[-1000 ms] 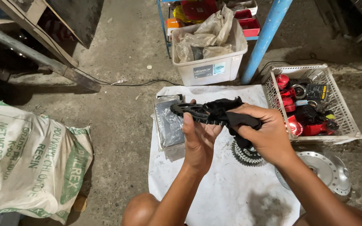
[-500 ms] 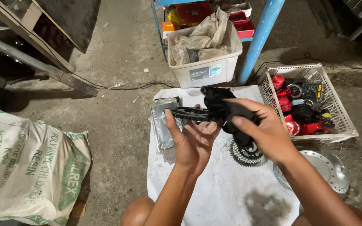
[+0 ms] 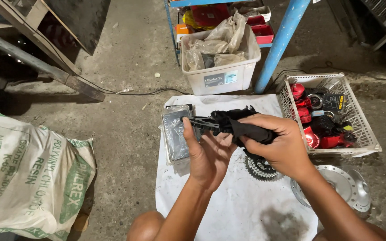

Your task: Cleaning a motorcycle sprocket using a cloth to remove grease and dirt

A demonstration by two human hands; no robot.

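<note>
My left hand (image 3: 208,154) holds a long black metal part (image 3: 202,122) at its left end, palm up, above a white sheet (image 3: 228,205) on the floor. My right hand (image 3: 275,145) is closed around a black rag (image 3: 242,127) wrapped over the part's right end. Beneath my right hand a toothed sprocket cluster (image 3: 260,168) lies on the sheet. A clear plastic-wrapped flat package (image 3: 176,133) lies to the left of my left hand.
A white wire basket (image 3: 362,129) with red and black parts stands at right. A shiny metal disc (image 3: 347,187) lies below it. A white plastic bin (image 3: 222,73) of bags, a blue post (image 3: 280,44) and a printed sack (image 3: 27,174) surround the sheet.
Both hands with the part and rag have stayed over the sheet; the right hand has slid the rag slightly along the part. The view has shifted a little.
</note>
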